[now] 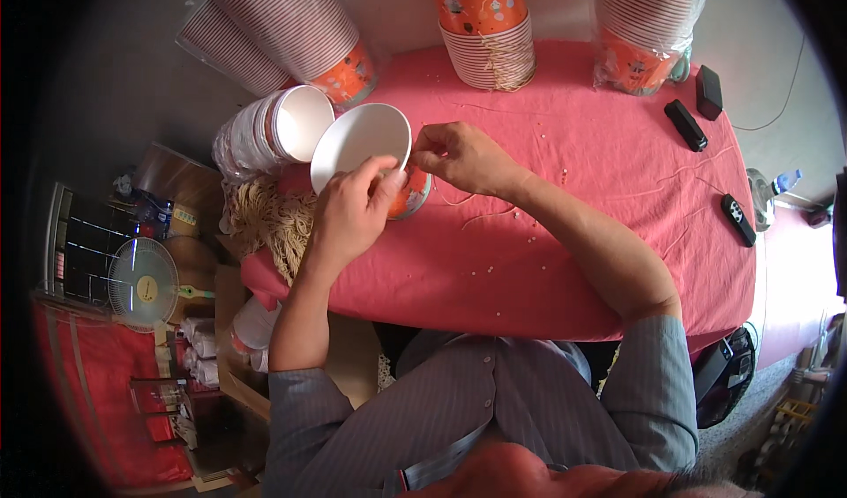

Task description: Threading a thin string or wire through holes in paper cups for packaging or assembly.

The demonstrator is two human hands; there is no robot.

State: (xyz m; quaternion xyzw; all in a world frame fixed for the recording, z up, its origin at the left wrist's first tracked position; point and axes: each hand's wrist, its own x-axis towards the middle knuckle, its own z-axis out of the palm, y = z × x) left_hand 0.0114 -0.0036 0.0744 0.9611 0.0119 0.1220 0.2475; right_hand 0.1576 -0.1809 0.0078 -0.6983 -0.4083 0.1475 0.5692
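My left hand [351, 209] grips a paper cup [362, 141], white inside and orange outside, tilted so its mouth faces up and left. My right hand [459, 156] pinches at the cup's rim on its right side, fingers closed on something thin, perhaps a pale string; I cannot tell for sure. Both hands work over the left part of a table with a red cloth [600, 198]. Loose pale strings [476, 207] lie on the cloth just below my right hand.
A lying stack of cups [265, 132] and a bundle of pale strings [269, 220] sit at the table's left edge. Bagged and open cup stacks [490, 30] stand along the far edge. Three black devices [688, 123] lie right. A fan [141, 282] stands on the left floor.
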